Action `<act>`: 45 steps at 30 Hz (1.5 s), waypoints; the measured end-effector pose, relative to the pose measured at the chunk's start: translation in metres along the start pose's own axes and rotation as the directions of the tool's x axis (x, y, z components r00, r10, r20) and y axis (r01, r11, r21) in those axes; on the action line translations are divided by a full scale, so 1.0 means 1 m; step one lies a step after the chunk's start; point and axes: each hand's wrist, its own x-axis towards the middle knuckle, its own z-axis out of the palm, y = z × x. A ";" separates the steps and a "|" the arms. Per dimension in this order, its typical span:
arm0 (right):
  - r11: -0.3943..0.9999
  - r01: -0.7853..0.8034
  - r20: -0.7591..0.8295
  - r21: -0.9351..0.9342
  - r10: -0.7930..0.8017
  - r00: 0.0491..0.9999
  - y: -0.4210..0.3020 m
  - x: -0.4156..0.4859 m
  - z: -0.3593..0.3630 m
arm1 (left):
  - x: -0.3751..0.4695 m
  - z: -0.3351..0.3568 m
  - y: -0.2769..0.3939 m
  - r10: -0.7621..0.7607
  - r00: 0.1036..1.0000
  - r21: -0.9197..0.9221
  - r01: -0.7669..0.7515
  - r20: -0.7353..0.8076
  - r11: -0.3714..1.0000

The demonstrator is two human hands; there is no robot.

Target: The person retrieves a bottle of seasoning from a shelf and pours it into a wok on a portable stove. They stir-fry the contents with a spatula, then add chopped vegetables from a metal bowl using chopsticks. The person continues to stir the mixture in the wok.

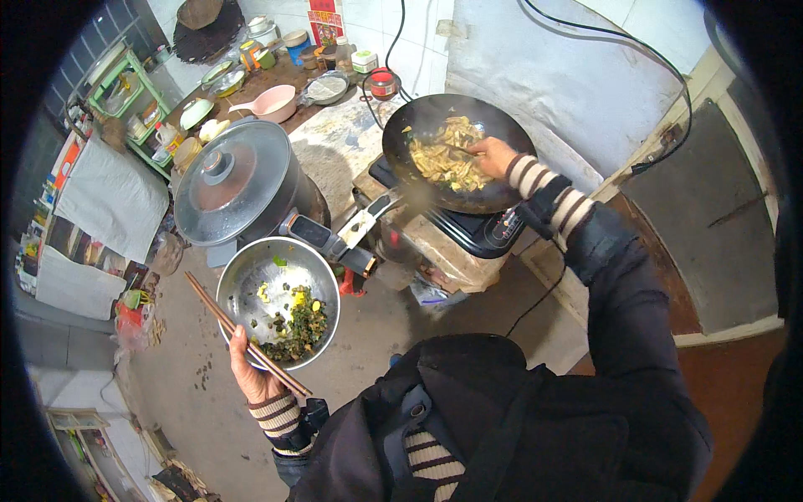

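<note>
My left hand (249,370) holds a metal bowl (244,270) by its rim, with a pair of wooden chopsticks (219,309) under the thumb across that rim. Chopped dark greens with yellow bits (304,329) lie in the bowl. Over the black wok (408,135), my right hand (492,157) grips a utensil whose handle is mostly hidden by the fingers; its lower end is among the pale sliced food (448,157). Slight steam rises from the wok, which rests on a black induction cooker (486,235). The wok's handle (364,227) points towards the bowl.
A lidded pot (251,182) stands left of the wok, its handle close above the bowl. Behind are a pink pan (276,103), a red-lidded jar (382,85), bowls and bottles. A black cable (546,298) hangs below the cooker. A green shelf rack (135,100) stands at the left.
</note>
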 end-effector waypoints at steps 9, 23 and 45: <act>0.975 -0.064 -0.237 -0.212 0.013 0.971 0.004 0.002 -0.007 | 0.004 -0.004 0.001 -0.018 0.999 -0.009 0.018 0.049 1.000; 0.999 0.037 -0.301 -0.002 -0.036 0.953 0.013 0.014 0.000 | -0.001 -0.003 -0.002 0.023 0.999 -0.022 -0.022 0.024 1.000; 0.935 -0.125 -0.161 -0.332 0.074 0.984 0.018 0.000 -0.001 | -0.009 0.006 -0.007 0.026 0.999 -0.006 -0.026 0.031 1.000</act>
